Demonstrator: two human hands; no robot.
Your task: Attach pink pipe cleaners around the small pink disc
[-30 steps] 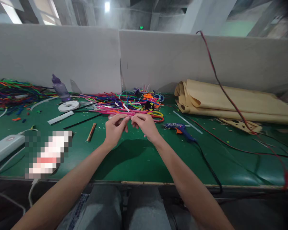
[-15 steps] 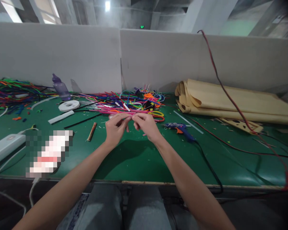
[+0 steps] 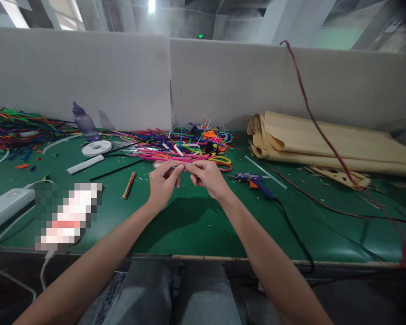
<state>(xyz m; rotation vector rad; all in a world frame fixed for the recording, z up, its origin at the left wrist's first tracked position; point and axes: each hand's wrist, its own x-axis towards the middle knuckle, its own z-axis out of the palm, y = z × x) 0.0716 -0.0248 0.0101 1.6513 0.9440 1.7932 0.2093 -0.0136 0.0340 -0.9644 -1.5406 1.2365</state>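
Observation:
My left hand (image 3: 163, 183) and my right hand (image 3: 208, 179) meet fingertip to fingertip above the green table (image 3: 192, 225). Both are closed in a pinch, thumb against forefinger. A thin pale strand (image 3: 192, 154) slants up from between the fingertips; its lower end is hidden by them. Just beyond the hands lie pink pipe cleaners (image 3: 145, 156) and a tangled heap of coloured ones (image 3: 155, 139). Yellow and red loops (image 3: 223, 161) lie beside my right hand. Farther right rests a blue glue gun (image 3: 255, 181).
A white spool (image 3: 96, 148), a purple bottle (image 3: 85, 123) and a brown stick (image 3: 130, 185) are on the left. A power strip (image 3: 11, 198) and a blurred-out device (image 3: 69, 216) lie nearer. Rolled brown paper (image 3: 318, 140) and a red-black cable (image 3: 320, 124) are at right.
Both hands stay nearly in place, still pinched together. The fingers have shifted slightly, and the pale strand at the fingertips stands at a steeper slant. The view has tilted a little.

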